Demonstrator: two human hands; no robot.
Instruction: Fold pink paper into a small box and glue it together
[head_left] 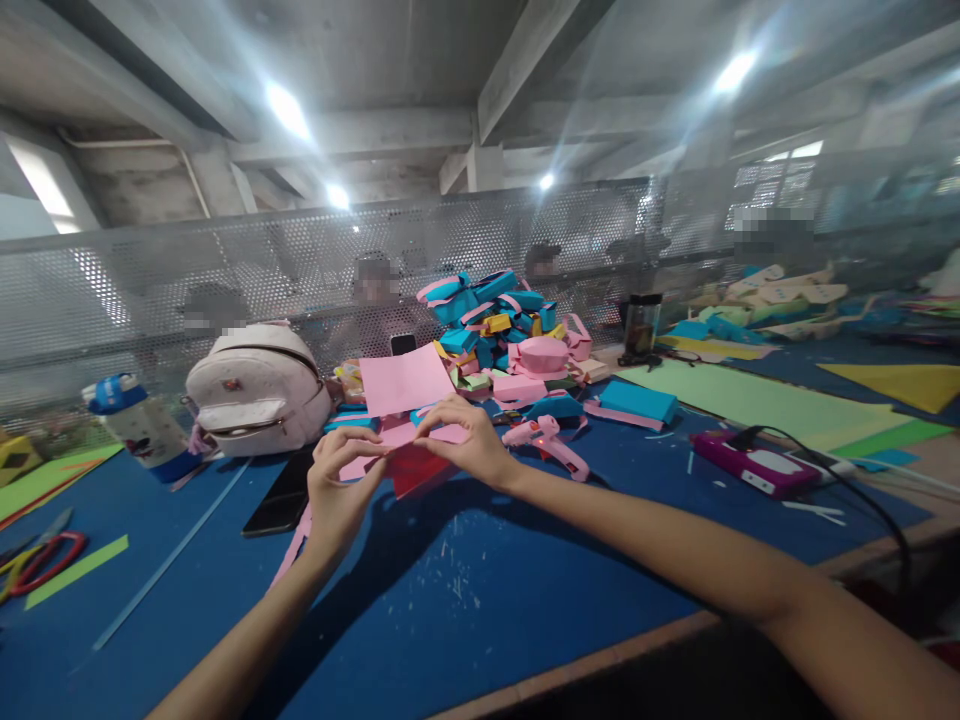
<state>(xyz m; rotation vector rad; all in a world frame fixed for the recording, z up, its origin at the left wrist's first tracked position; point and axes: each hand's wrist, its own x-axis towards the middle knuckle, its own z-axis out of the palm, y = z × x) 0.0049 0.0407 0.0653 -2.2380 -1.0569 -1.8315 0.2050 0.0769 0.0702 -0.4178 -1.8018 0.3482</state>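
Observation:
Both hands meet above the blue tabletop (465,600), pinching the upper edge of a folded pink paper piece (417,470) whose lower face looks red. My left hand (341,485) grips it at the left with thumb and fingertips together. From the right, my right hand (469,445) pinches the same edge close to the left fingertips. Just beyond them a flat pink paper sheet (405,380) is propped up. A pink glue gun (546,440) lies right of my right hand. Next to my left hand rests a black phone (277,495), partly covered by the hand.
A heap of blue, pink and yellow paper pieces (495,320) stands behind. At left are a white backpack (259,390), a bottle (142,430) and scissors (45,560). Right are a purple device with a cable (750,465) and green sheets (765,400). People sit beyond the mesh partition (300,270).

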